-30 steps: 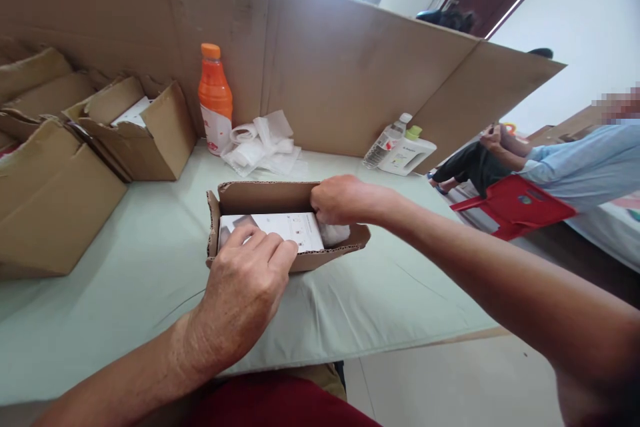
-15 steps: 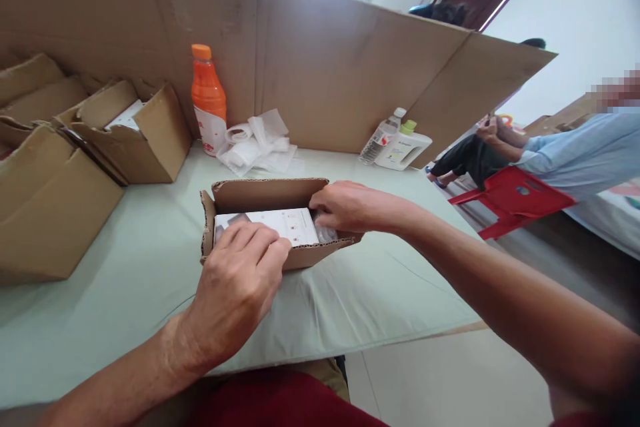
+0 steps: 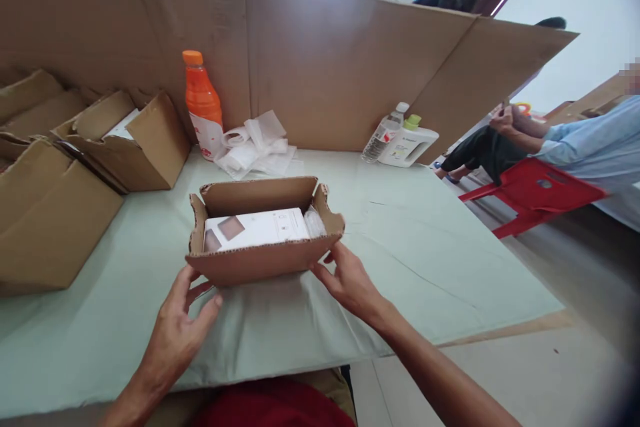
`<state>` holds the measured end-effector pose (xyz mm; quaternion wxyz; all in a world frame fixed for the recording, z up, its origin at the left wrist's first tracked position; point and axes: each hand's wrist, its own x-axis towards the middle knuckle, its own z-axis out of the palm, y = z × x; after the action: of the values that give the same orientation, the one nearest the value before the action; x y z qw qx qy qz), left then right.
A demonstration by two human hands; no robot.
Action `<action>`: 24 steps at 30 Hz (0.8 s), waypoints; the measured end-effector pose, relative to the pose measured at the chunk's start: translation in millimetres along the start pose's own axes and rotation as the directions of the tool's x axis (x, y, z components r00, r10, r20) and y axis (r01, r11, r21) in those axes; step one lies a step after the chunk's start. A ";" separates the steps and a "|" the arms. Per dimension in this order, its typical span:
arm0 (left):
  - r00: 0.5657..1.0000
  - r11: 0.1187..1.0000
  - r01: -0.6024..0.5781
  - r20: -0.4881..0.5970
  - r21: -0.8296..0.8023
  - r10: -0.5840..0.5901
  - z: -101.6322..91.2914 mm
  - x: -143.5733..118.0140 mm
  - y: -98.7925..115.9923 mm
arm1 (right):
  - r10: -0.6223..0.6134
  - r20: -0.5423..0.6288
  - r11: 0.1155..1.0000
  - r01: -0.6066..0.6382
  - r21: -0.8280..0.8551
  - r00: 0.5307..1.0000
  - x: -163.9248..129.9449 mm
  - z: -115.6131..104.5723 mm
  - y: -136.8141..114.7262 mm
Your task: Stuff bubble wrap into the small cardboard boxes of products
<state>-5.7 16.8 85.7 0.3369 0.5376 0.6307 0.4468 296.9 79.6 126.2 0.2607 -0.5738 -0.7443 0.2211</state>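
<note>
Fingers [image 3: 320, 271] spread, both hands touch carton [image 3: 260, 260] btm edge.

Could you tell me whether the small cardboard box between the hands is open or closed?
Open: the small cardboard box has its flaps raised, showing a white carton inside.

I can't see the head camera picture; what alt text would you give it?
Two bare hands, left hand and right hand, touch the near side of a small open cardboard box holding a white packet on a pale green table. Behind stand an orange bottle, more boxes and a cardboard screen.
</note>
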 end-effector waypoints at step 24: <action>0.986 0.978 -0.134 0.115 0.161 0.116 101.7 51.1 57.9 | -0.064 -0.448 0.998 0.054 -0.036 0.892 -91.8 -27.3 103.2</action>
<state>98.2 88.6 104.2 0.2942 0.6256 0.6124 0.3834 409.5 16.6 69.9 0.4252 -0.5894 -0.6836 0.0664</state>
